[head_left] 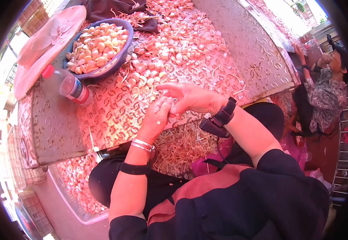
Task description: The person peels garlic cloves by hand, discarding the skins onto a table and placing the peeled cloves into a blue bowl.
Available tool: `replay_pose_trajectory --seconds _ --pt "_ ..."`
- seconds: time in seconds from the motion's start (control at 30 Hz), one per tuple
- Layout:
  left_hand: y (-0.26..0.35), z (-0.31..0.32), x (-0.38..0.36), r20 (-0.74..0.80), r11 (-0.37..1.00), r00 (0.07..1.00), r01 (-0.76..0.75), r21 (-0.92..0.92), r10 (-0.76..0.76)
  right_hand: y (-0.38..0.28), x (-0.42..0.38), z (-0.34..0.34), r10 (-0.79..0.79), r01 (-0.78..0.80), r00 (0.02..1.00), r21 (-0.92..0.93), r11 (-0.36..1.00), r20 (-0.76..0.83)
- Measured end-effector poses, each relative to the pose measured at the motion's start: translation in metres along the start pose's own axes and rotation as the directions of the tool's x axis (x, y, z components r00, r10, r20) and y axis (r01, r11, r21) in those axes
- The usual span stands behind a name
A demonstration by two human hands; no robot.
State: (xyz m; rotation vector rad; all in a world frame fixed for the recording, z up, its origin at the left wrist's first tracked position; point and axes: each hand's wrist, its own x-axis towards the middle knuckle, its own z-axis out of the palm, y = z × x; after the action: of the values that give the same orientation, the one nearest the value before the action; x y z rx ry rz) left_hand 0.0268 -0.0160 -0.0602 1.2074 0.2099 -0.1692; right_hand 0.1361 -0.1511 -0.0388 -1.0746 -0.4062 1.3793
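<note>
My left hand (156, 117) is closed, its fingers bent together near the table's front edge; what they hold, if anything, is hidden. Against its fingertips rests the thumb side of my right hand (190, 97), whose index finger stretches out to the left, apart from the thumb. No object shows in my right hand. Just beyond both hands, loose garlic cloves (148, 78) lie on the patterned metal table (110, 116). A blue-purple bowl (130, 38) full of cloves stands farther back on the left.
A bottle with a red cap (76, 90) and a pink hat (42, 44) are at the left. More cloves and skins (190, 36) spread over the back. Below the edge are dry stalks (186, 150) and a crate of cloves (78, 182). Another person (326, 92) sits at the right.
</note>
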Motion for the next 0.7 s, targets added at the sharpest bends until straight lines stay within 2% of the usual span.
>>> replay_pose_trajectory --seconds 0.07,0.1,0.13,0.17,0.2,0.23,0.27,0.3,0.33,0.37,0.4,0.43,0.47,0.53,0.57,0.6,0.67,0.7 --pt "-0.012 -0.008 0.005 -0.101 0.994 0.993 -0.058 0.097 0.068 0.007 0.011 -0.003 -0.054 0.056 0.998 -0.275 0.96 0.016" --pt "-0.013 -0.012 0.005 -0.102 0.994 0.993 -0.056 0.097 0.066 0.005 0.013 -0.003 -0.043 0.044 0.999 -0.364 0.93 0.01" --pt "-0.013 -0.016 0.005 -0.133 0.995 0.99 0.036 -0.095 -0.049 0.005 0.014 0.0 -0.043 0.044 0.999 -0.364 0.93 0.01" --pt "-0.012 -0.02 0.005 -0.14 0.951 0.976 0.119 -0.286 -0.165 0.003 0.014 0.004 -0.092 0.055 0.995 -0.577 0.815 -0.036" --pt "-0.012 -0.025 0.007 -0.139 0.951 0.977 0.119 -0.286 -0.164 0.002 0.014 0.006 -0.15 0.046 0.986 -0.757 0.652 -0.069" --pt "-0.014 -0.03 0.009 -0.163 0.907 0.972 0.088 -0.412 -0.168 0.007 0.015 -0.006 -0.253 0.084 0.967 -0.893 0.442 -0.034" --pt "-0.014 -0.034 0.01 -0.188 0.846 0.967 0.049 -0.531 -0.174 0.002 0.015 -0.014 -0.251 0.083 0.967 -0.895 0.439 -0.033" --pt "-0.009 -0.036 0.007 -0.17 0.783 0.972 0.02 -0.621 -0.161 -0.005 0.016 -0.022 -0.303 -0.176 0.922 -0.959 0.222 -0.239" --pt "-0.006 -0.034 0.006 -0.172 0.782 0.972 0.018 -0.623 -0.16 -0.009 0.018 -0.03 -0.398 -0.44 0.822 -0.898 0.012 -0.408" --pt "-0.003 -0.032 0.006 -0.204 0.765 0.966 -0.009 -0.644 -0.161 -0.01 0.022 -0.041 -0.397 -0.439 0.822 -0.898 0.011 -0.407" --pt "-0.001 -0.032 0.007 -0.237 0.748 0.958 -0.038 -0.663 -0.162 -0.01 0.027 -0.05 -0.459 -0.364 0.831 -0.931 -0.021 -0.314" --pt "-0.005 -0.034 0.009 -0.209 0.752 0.971 -0.052 -0.657 -0.116 -0.007 0.03 -0.058 -0.517 -0.287 0.828 -0.956 -0.057 -0.218" --pt "-0.004 -0.033 0.009 -0.21 0.753 0.971 -0.051 -0.656 -0.116 -0.006 0.034 -0.056 -0.518 -0.287 0.827 -0.956 -0.055 -0.218" --pt "-0.002 -0.03 0.01 -0.297 0.787 0.939 -0.048 -0.615 -0.175 -0.002 0.045 -0.051 -0.492 -0.235 0.858 -0.964 -0.127 -0.145" --pt "-0.004 -0.031 0.01 -0.296 0.787 0.939 -0.047 -0.616 -0.176 -0.002 0.047 -0.049 -0.528 -0.224 0.843 -0.958 -0.182 -0.097" --pt "-0.007 -0.035 0.01 -0.286 0.799 0.945 -0.049 -0.599 -0.157 -0.002 0.045 -0.049 -0.527 -0.224 0.844 -0.957 -0.183 -0.097" --pt "-0.011 -0.037 0.01 -0.277 0.807 0.951 -0.056 -0.588 -0.136 -0.003 0.037 -0.044 -0.45 -0.305 0.866 -0.944 -0.128 -0.219" --pt "-0.013 -0.036 0.011 -0.278 0.823 0.949 -0.037 -0.567 -0.148 -0.001 0.034 -0.046 -0.447 -0.302 0.868 -0.944 -0.132 -0.215"
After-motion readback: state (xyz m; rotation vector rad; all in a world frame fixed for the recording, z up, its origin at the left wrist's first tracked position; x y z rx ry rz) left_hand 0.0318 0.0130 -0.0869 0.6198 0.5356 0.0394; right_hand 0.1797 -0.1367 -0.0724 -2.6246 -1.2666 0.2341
